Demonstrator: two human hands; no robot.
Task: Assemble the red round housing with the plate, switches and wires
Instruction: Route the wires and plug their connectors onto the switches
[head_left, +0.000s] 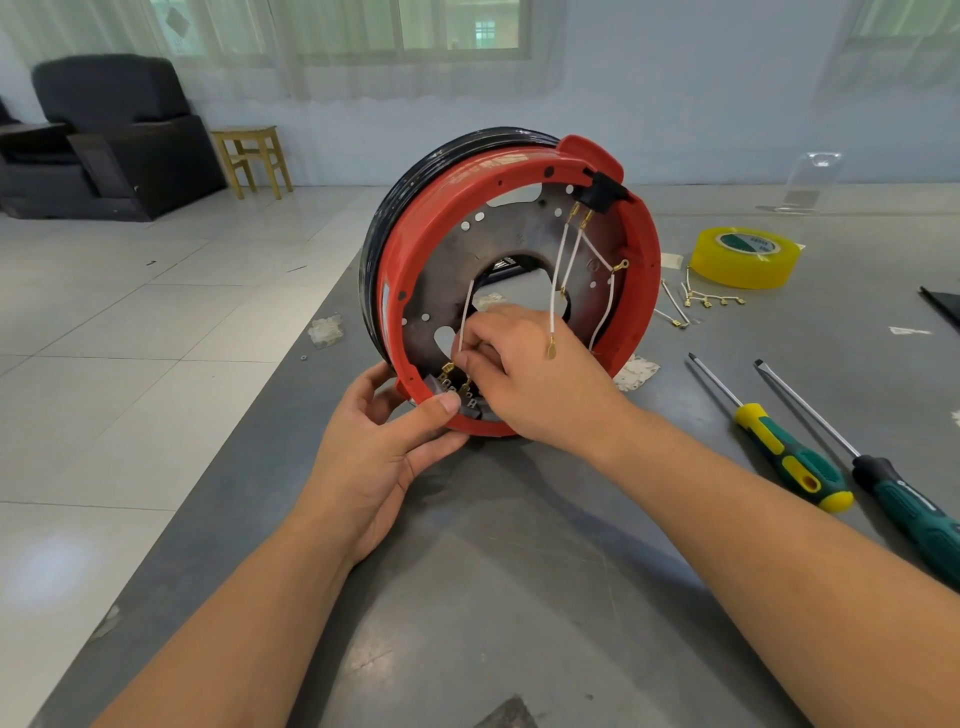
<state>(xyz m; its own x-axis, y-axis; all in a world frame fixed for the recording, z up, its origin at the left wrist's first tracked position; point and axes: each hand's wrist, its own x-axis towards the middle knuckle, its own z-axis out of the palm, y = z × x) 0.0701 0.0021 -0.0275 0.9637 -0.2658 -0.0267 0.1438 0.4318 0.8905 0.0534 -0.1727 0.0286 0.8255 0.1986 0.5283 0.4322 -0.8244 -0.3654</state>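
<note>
Housing (519, 171) stands on edge on table (493, 597), plate (457, 280) already inside. We steady near rim with left hand (379, 447), thumb curled over it. Right hand (524, 374) fingers pinch white wire (466, 317) at near switch (457, 395). Far switch (602, 195) wired; one lead dangles, spare wires (701, 301) wait right.
</note>
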